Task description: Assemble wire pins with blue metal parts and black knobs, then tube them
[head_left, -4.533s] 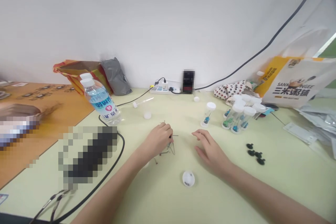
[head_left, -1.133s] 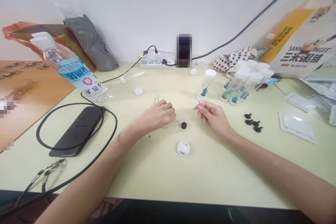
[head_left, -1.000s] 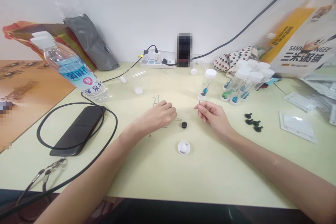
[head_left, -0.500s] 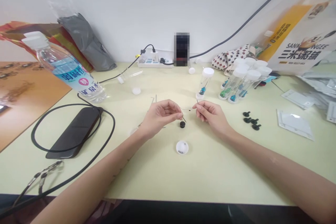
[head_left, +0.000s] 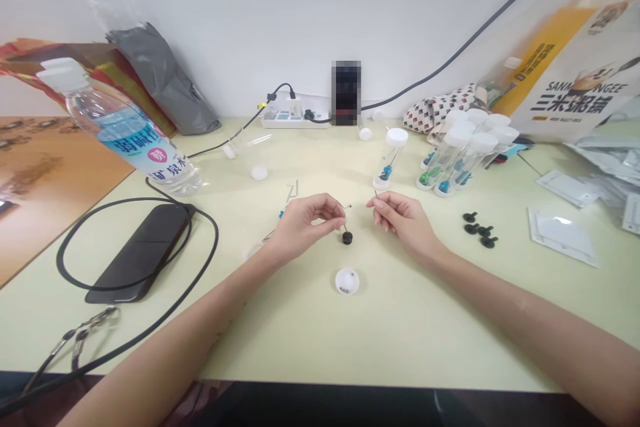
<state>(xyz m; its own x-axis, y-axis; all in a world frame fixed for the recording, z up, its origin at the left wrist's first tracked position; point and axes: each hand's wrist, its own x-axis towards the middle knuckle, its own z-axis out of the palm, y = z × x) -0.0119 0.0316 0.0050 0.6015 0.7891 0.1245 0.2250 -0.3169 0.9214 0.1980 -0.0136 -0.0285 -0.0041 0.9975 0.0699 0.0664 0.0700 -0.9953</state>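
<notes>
My left hand [head_left: 306, 222] is pinched on a thin metal pin whose tip pokes out above a small black round part [head_left: 347, 237] on the table. My right hand [head_left: 403, 217] is a little to the right, its fingers pinched on another thin pin that sticks up from them. A white round lid [head_left: 347, 280] lies just in front of both hands. More thin pins [head_left: 292, 189] lie on the table behind my left hand.
Capped clear tubes [head_left: 463, 153] with coloured bits stand at the back right, one tube [head_left: 389, 159] apart. Several black parts [head_left: 479, 229] lie at right. A water bottle [head_left: 123, 135], a dark phone [head_left: 139, 253] ringed by a black cable, and a power strip [head_left: 290, 118] are left and behind.
My left hand lifted off the table with a pin and came toward my right hand, above the black part. The view shifted slightly. My right hand kept its pinch.
</notes>
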